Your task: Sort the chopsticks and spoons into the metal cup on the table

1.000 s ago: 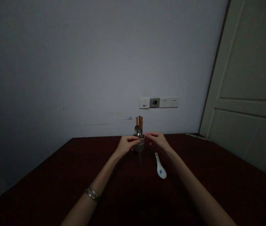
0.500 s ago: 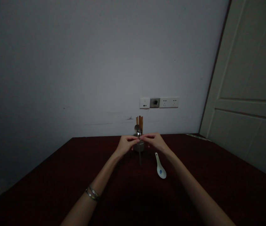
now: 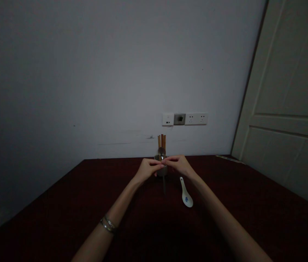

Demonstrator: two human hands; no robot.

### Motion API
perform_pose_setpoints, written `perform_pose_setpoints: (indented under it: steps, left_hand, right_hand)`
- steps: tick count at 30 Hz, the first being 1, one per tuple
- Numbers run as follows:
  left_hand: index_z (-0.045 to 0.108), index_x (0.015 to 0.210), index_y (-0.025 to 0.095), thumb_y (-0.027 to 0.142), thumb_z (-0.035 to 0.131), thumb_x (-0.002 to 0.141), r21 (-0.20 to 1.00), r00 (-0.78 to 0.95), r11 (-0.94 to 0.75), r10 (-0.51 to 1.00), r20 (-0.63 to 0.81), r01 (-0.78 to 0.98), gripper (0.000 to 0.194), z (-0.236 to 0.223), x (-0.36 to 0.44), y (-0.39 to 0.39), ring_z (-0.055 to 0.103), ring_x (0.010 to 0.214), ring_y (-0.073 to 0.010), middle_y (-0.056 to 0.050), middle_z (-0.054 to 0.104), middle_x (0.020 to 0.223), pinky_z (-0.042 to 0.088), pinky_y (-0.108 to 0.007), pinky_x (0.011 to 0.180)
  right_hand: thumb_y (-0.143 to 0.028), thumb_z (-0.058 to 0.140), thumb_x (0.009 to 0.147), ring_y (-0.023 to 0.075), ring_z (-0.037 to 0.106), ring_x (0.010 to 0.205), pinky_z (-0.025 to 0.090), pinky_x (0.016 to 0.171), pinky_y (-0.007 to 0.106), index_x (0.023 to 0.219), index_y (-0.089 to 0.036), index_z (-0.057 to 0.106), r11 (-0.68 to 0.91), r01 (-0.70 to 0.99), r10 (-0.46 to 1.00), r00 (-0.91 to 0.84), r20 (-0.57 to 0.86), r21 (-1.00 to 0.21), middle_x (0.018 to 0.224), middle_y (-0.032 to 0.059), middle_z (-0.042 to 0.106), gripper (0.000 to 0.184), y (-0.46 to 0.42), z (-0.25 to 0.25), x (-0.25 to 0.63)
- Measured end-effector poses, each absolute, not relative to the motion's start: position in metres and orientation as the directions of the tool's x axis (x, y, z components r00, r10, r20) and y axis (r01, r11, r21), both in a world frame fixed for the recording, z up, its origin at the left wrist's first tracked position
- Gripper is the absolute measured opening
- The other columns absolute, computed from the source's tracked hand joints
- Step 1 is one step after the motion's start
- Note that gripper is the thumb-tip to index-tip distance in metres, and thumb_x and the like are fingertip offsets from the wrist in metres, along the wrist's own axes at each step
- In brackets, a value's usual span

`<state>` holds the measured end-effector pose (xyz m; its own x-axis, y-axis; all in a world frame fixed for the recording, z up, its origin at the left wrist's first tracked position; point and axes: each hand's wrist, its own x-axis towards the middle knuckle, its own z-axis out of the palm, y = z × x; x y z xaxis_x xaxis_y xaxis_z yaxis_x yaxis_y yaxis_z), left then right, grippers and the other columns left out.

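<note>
A metal spoon [image 3: 161,150] is pinched between the fingertips of my left hand [image 3: 147,170] and my right hand [image 3: 180,163], which meet near its neck. Its bowl points up, while the narrow handle hangs below my fingers toward the tabletop. Directly behind stands a metal cup [image 3: 162,171], partly hidden by my hands. Several wooden chopsticks [image 3: 162,140] stick up out of it. A white ceramic spoon [image 3: 187,199] with a blue mark in its bowl lies on the table, just left of my right forearm.
The dark red table [image 3: 110,182] reaches back to a grey wall [image 3: 115,72]. Sockets and a switch plate [image 3: 179,119] sit on the wall above the cup. A pale door [image 3: 287,109] stands at the right. A flat strip [image 3: 229,159] lies along the back right table edge.
Both hands have shifted slightly down with the metal spoon. The spoon's bowl has moved a little right and now overlaps the chopsticks. The ceramic spoon has stayed where it was.
</note>
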<state>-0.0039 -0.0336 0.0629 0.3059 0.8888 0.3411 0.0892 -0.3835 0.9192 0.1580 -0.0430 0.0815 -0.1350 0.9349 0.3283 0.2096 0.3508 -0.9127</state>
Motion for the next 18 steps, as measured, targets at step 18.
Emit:
perform_pose_setpoints:
  steps: [18]
  left_hand:
    - [0.066,0.076,0.006,0.052,0.062,0.064,0.976,0.247,-0.069,0.969,0.017,0.205,0.047,-0.021,-0.047,0.026,0.045,0.049,-0.0067,-0.009,0.064,0.072,0.036,-0.017,0.04]
  right_hand:
    - [-0.041,0.066,0.057,0.0119,0.053,0.059,0.042,0.045,0.021,0.073,-0.012,0.07,0.361,0.198,0.883,0.243,0.402,-0.911,0.07,0.0056,0.066,0.034,0.019,0.113,0.183]
